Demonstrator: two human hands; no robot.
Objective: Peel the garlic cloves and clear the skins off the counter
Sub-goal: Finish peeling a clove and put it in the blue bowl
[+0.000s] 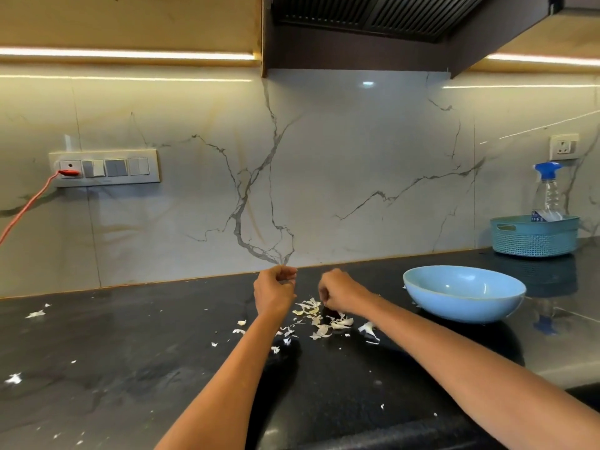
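Note:
My left hand [274,290] is raised a little above the black counter [130,352], its fingers curled round a small pale garlic clove [289,282] that is mostly hidden. My right hand [337,292] is beside it, a short gap apart. It is knuckles-up, and its curled fingertips pinch what looks like a bit of skin at the top of the pile. A pile of white garlic skins [321,323] lies on the counter just under and in front of both hands. Loose skin scraps [35,314] are scattered far to the left.
A light blue bowl [464,292] stands on the counter right of my right hand. Behind it, a teal basket [535,237] holds a spray bottle [549,190]. A marble backsplash rises behind the counter, with a switch panel [105,167] and an orange cable at the left.

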